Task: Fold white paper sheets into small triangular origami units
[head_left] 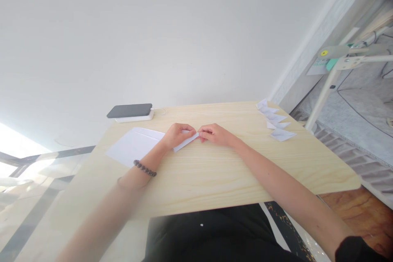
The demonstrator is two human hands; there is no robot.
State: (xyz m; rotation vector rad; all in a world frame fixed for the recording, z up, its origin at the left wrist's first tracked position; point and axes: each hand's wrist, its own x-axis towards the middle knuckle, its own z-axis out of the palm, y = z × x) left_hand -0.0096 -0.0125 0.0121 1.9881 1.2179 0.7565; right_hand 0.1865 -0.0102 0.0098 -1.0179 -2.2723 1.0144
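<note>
A narrow folded strip of white paper [184,143] lies slantwise near the middle of the table, between my hands. My left hand [179,134] is closed on it, thumb and fingers pinching near its upper right end. At that same end my right hand [212,134] pinches the tip of the paper, its fingers bent together. The two hands' fingertips almost meet. Beside my left wrist, white paper sheets [132,145] lie flat, partly covered by the forearm.
Several folded white paper pieces [283,134] stand in a row at the right. A dark phone [130,110] rests on a white block at the back left, with a cable. The wooden table [215,180] meets a wall behind. A white metal frame [325,94] stands at the right.
</note>
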